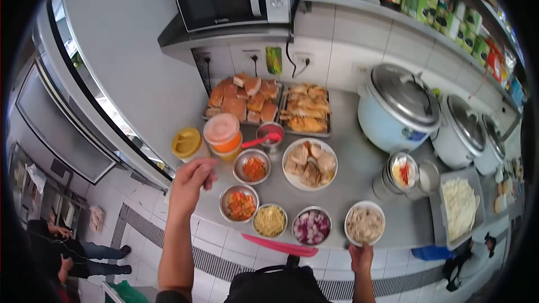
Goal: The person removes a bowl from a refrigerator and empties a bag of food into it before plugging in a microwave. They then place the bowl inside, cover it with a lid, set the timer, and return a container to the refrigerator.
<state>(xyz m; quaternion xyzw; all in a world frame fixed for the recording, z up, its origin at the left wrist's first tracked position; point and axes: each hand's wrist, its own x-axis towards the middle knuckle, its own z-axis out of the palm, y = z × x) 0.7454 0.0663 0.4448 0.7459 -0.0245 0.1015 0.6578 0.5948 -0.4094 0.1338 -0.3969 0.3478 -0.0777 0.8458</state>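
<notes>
My left hand (193, 182) is raised beside the steel bowl of orange-red shreds (254, 166), fingers loosely bent and apart, with nothing visible in it. With its fingers at the near rim, my right hand (362, 255) grips a white bowl (349, 234) of pale cooked meat pieces (365, 223) at the counter's front edge. Left of that bowl are a bowl of chopped purple onion (311, 227), one of yellow strips (269, 220) and one of diced orange-red vegetables (240, 205). Behind them is a white plate of meat chunks (310, 163).
Trays of browned meat slabs (244, 98) and roasted pieces (306, 109) stand by the wall. Lidded tubs (222, 132) are at left, large cookers (398, 106) at right, near a bin of white shreds (460, 205). A microwave (219, 0) hangs above. People stand beyond both sides.
</notes>
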